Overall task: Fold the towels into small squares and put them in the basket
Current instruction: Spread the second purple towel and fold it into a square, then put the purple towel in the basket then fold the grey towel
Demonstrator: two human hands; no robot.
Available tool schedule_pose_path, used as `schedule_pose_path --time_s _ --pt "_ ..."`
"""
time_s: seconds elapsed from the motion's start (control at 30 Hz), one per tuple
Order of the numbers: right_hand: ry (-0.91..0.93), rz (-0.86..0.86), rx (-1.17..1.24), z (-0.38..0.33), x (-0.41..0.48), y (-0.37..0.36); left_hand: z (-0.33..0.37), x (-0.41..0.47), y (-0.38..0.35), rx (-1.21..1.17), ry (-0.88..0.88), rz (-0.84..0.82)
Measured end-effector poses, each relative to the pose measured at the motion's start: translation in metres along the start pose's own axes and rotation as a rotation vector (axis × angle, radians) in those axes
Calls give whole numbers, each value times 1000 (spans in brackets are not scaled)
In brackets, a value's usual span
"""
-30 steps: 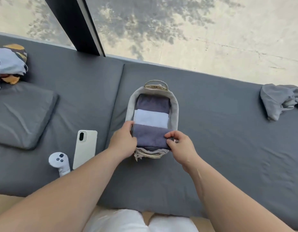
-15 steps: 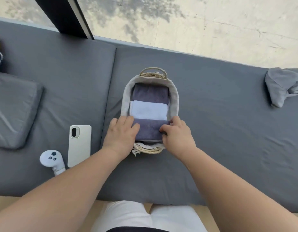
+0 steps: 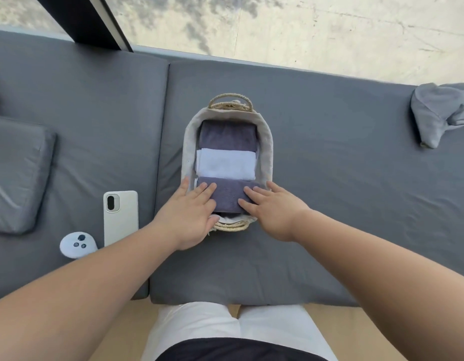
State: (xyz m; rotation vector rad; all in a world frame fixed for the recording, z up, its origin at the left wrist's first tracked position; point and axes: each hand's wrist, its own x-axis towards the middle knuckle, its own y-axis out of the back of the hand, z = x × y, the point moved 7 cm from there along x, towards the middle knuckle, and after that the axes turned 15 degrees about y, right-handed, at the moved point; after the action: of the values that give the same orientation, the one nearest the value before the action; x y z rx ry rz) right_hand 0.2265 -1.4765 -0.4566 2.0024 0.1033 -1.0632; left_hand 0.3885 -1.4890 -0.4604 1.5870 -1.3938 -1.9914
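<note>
Both hands lie flat on the nearest towel in the basket. The left hand (image 3: pixel 192 214) has its fingers (image 3: pixel 207 190) straight and spread a little on the left end of the near purple towel (image 3: pixel 228 196), with the outermost finger over the basket's left rim. The right hand (image 3: pixel 272 209) mirrors it, its fingers (image 3: pixel 251 194) straight on the towel's right end. Neither hand grips anything; they press and smooth only.

That towel fills the near end of the basket (image 3: pixel 268 152). A white towel (image 3: pixel 225 164) touches it in the middle, and a far purple towel (image 3: pixel 227 135) sits at the handle end. All three appear folded and packed side by side.

The fit looks tight. Pressing hard on the near end could tip the light basket towards the person or sink it into the soft mattress (image 3: pixel 330 191). When the hands lift, a finger dragging on the pile might pull a fold open, and the squeezed towel may spring up above the rim. Pushing forward could crumple the white towel.

The basket stands midway between the mattress's near and far edges, just right of the seam. A phone (image 3: pixel 120 217) and a white controller (image 3: pixel 77 243) lie left of the seam, towards the near edge, with a flat pillow (image 3: pixel 17 173) beyond them. A crumpled grey towel (image 3: pixel 439 113) rests at the far right corner, well apart, seemingly not yet folded.
</note>
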Motion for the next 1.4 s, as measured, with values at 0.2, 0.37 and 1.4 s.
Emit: schedule_pose_path --time_s 0.2,0.37,1.4 --pt "25 -244 -92 0 15 1 -9 13 -3 147 -54 -184" --pt "8 -276 -114 3 22 -10 -13 23 -8 230 -45 -293" --pt "-296 85 193 -44 -75 2 17 -42 41 -345 220 -8"
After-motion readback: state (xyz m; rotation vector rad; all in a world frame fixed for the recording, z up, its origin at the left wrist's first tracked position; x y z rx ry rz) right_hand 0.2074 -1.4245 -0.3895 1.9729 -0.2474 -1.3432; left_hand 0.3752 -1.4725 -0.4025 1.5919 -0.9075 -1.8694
